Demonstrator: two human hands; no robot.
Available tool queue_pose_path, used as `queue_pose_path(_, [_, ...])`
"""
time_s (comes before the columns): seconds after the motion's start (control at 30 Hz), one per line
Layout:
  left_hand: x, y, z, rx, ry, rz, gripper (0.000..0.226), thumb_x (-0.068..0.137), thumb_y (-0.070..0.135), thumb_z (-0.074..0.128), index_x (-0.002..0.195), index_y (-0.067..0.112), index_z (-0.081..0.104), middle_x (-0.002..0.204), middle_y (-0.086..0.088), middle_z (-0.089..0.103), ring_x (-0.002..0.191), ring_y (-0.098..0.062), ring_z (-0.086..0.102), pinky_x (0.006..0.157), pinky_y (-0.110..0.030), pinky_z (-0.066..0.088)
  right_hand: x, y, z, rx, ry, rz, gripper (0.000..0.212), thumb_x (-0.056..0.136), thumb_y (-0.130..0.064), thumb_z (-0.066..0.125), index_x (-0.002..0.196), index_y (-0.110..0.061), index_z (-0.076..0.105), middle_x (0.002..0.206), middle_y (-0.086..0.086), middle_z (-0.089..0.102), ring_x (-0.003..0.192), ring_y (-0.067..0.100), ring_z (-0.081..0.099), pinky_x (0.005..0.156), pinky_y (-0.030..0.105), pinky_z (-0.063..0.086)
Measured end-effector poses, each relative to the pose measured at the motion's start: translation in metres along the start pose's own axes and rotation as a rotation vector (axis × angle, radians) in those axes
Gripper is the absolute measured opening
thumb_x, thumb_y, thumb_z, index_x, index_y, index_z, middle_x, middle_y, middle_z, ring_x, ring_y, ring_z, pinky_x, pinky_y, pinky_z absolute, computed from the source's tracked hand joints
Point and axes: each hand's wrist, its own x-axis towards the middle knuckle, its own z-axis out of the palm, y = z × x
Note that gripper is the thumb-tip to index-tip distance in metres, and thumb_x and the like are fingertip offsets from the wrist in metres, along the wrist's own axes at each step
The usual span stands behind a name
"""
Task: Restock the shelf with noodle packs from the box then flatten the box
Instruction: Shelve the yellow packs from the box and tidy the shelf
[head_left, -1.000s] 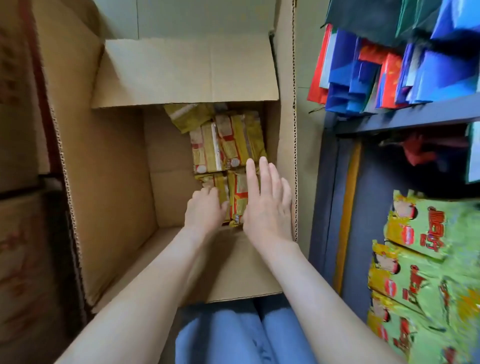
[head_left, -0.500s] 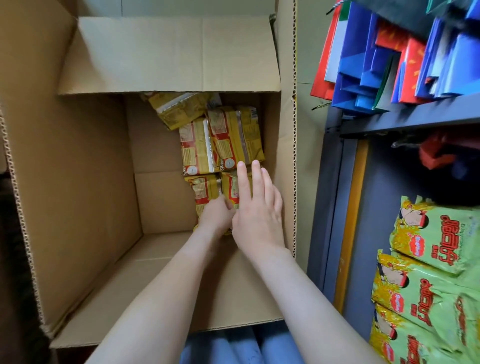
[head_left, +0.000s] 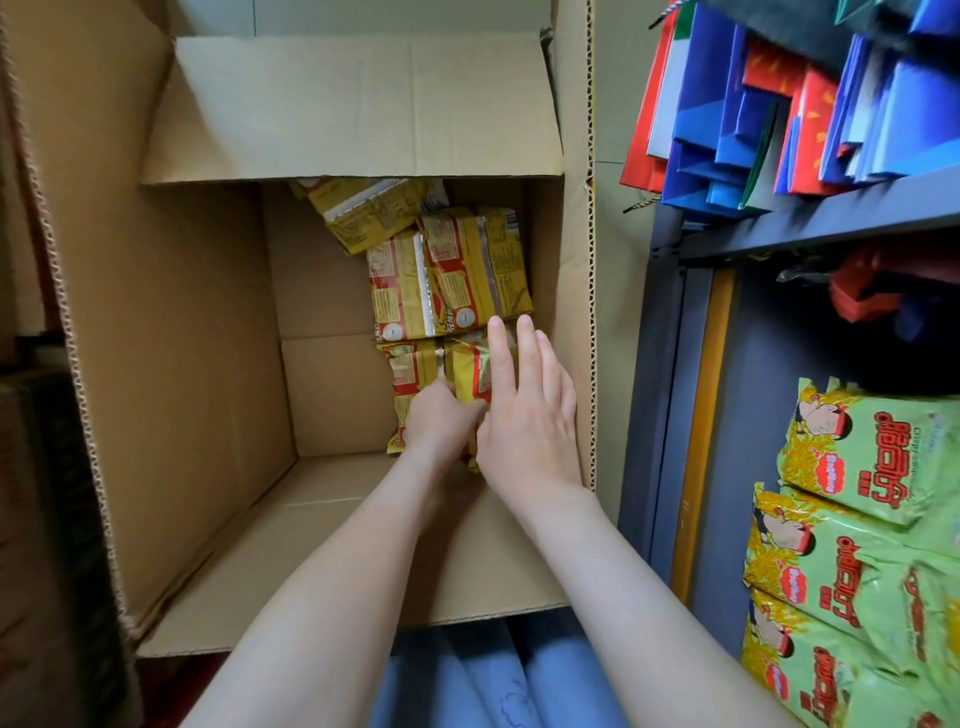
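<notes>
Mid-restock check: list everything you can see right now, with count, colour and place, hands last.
cardboard box: one, brown, open, centre
yellow noodle packs: five visible, yellow and red, on the box's bottom along its right wall
green packs: at least three, green and yellow, lower shelf level, right
paper bags: many, blue and red, upper shelf level, right
shelf: one, dark grey, right of the box
trousers: blue, bottom edge, below the box
left hand: in the box, fingers curled on a near yellow pack
right hand: in the box, fingers straight, over the near right pack

Left hand (head_left: 441, 423) grips a noodle pack (head_left: 414, 370) in the box (head_left: 182, 312), right hand (head_left: 530, 426) flat.
</notes>
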Motion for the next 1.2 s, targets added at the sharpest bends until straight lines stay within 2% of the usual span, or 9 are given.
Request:
queue_pose_path(0.23, [-0.084, 0.019, -0.062, -0.154, 0.162, -0.07, 0.023, 0.078, 0.035, 0.066, 0.091, 0.016, 0.06, 0.084, 0.003, 0.065, 0.084, -0.02, 0.061, 0.07, -0.029, 0.047, -0.025, -0.029, -0.069, 0.066, -0.132, -0.045, 0.081, 0.089, -0.007, 0.046, 0.151, -0.021, -0.005, 0.159, 0.008, -0.003, 0.147, 0.025, -0.004, 0.117, 0.04, 0.005])
queue_pose_path(0.33, [-0.134, 0.034, -0.098, -0.242, 0.218, -0.063, 0.019, 0.081, 0.03, 0.065, 0.09, 0.02, 0.053, 0.079, 0.01, 0.059, 0.077, -0.011, 0.058, 0.061, -0.024, 0.042, -0.037, -0.045, -0.11, 0.114, -0.13, -0.024, 0.08, 0.091, -0.008, 0.044, 0.151, -0.023, -0.007, 0.159, 0.006, -0.007, 0.146, 0.023, -0.007, 0.117, 0.039, 0.003])
queue_pose_path(0.53, [-0.223, 0.08, -0.157, -0.383, 0.28, 0.01, 0.026, 0.082, 0.035, 0.065, 0.097, 0.02, 0.049, 0.082, 0.01, 0.056, 0.069, 0.0, 0.051, 0.052, -0.017, 0.033, -0.057, -0.069, -0.2, 0.337, -0.236, 0.055, 0.081, 0.089, -0.01, 0.049, 0.151, -0.025, -0.001, 0.159, -0.001, 0.001, 0.146, 0.02, 0.0, 0.117, 0.039, 0.009])
queue_pose_path(0.67, [-0.267, 0.113, -0.187, -0.39, 0.234, 0.131, 0.043, 0.077, 0.035, 0.07, 0.107, 0.019, 0.042, 0.092, 0.005, 0.059, 0.087, -0.014, 0.061, 0.074, -0.031, 0.052, -0.073, -0.078, -0.258, 0.579, -0.371, 0.099, 0.079, 0.083, -0.013, 0.053, 0.15, -0.023, 0.012, 0.155, 0.0, 0.018, 0.142, 0.022, 0.015, 0.115, 0.047, 0.02])
queue_pose_path(0.73, [-0.289, 0.131, -0.201, -0.401, 0.197, 0.168, 0.048, 0.075, 0.036, 0.071, 0.108, 0.02, 0.04, 0.094, 0.003, 0.059, 0.091, -0.018, 0.062, 0.083, -0.036, 0.052, -0.086, -0.082, -0.284, 0.584, -0.368, 0.074, 0.084, 0.081, -0.013, 0.056, 0.15, -0.025, 0.01, 0.155, 0.0, 0.018, 0.142, 0.023, 0.017, 0.114, 0.05, 0.021])
queue_pose_path(0.87, [-0.334, 0.167, -0.224, -0.406, 0.144, 0.27, 0.047, 0.077, 0.035, 0.07, 0.107, 0.018, 0.039, 0.089, 0.008, 0.053, 0.087, -0.013, 0.057, 0.074, -0.028, 0.049, -0.114, -0.086, -0.329, 0.52, -0.25, 0.065, 0.095, 0.082, -0.017, 0.066, 0.149, -0.029, 0.0, 0.154, 0.002, 0.02, 0.14, 0.024, 0.021, 0.114, 0.049, 0.025])
queue_pose_path(1.07, [-0.396, 0.212, -0.232, -0.253, 0.018, 0.418, 0.058, 0.082, 0.043, 0.066, 0.122, 0.016, 0.034, 0.1, 0.002, 0.056, 0.082, -0.008, 0.058, 0.062, -0.021, 0.048, -0.148, -0.076, -0.391, 0.515, 0.01, 0.23, 0.051, 0.09, -0.019, 0.061, 0.133, -0.021, 0.035, 0.122, 0.003, 0.057, 0.11, 0.022, 0.056, 0.085, 0.034, 0.05])
queue_pose_path(1.13, [-0.418, 0.225, -0.232, -0.174, -0.061, 0.527, 0.053, 0.087, 0.048, 0.058, 0.125, 0.02, 0.035, 0.095, 0.006, 0.057, 0.081, -0.007, 0.058, 0.065, -0.023, 0.046, -0.16, -0.065, -0.412, 0.571, 0.066, 0.318, 0.037, 0.089, -0.02, 0.06, 0.122, -0.018, 0.042, 0.102, 0.001, 0.059, 0.091, 0.019, 0.058, 0.066, 0.023, 0.049])
queue_pose_path(1.2, [-0.439, 0.235, -0.232, -0.106, -0.119, 0.63, 0.047, 0.092, 0.049, 0.049, 0.129, 0.021, 0.041, 0.094, 0.005, 0.062, 0.089, -0.013, 0.062, 0.08, -0.03, 0.049, -0.172, -0.055, -0.433, 0.68, 0.106, 0.423, 0.025, 0.089, -0.021, 0.06, 0.11, -0.018, 0.048, 0.09, -0.003, 0.058, 0.077, 0.013, 0.055, 0.053, 0.017, 0.038])
